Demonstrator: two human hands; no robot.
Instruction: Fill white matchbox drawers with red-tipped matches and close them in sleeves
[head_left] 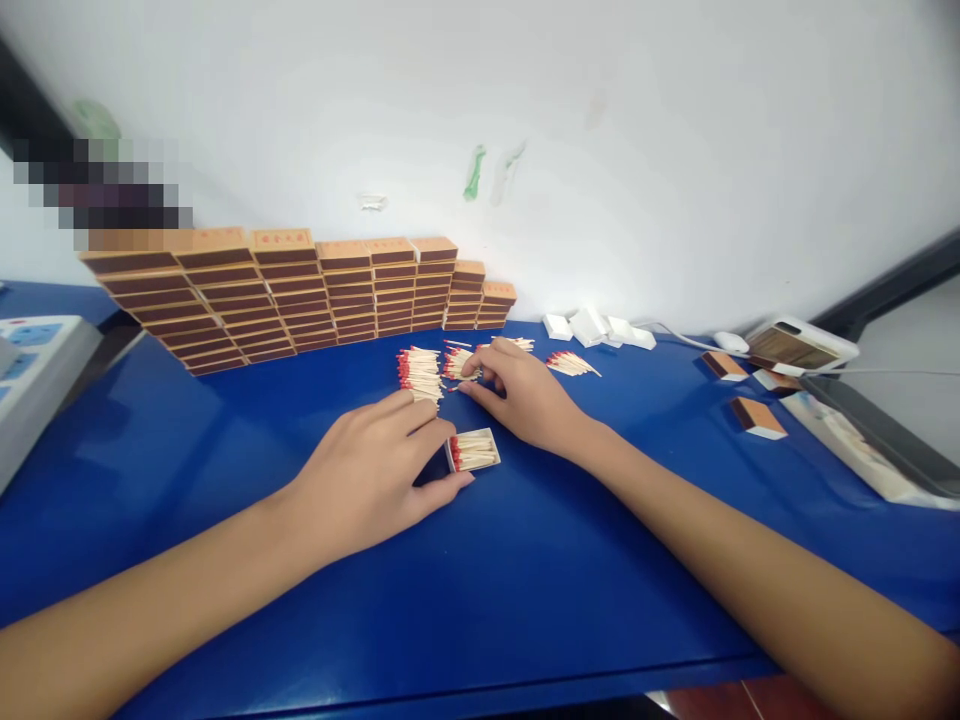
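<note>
One small open matchbox tray (pixel 474 450), partly filled with red-tipped matches, lies on the blue table (pixel 525 590) near the middle. I see my left hand (pixel 367 480) curled around its left end, thumb on the near side and fingers on the far side, gripping it lightly. My right hand (pixel 525 395) reaches just beyond it, fingertips pinched together on a few loose matches (pixel 459 362) at the edge of the pile. A second neat heap of matches (pixel 420 372) sits touching that pile on the left, and a smaller bundle (pixel 571 364) lies to the right.

Far left, a stepped wall of stacked brown matchboxes (pixel 300 290) runs along the back; red print on their tops is too small for me to read. Empty white trays (pixel 596 327) sit at the far right of the pile, and two closed boxes (pixel 757 417) lie further right. A white power strip (pixel 34 370) shows at the left edge. Behind everything stands a white wall (pixel 600 150) with faint green smudges.
</note>
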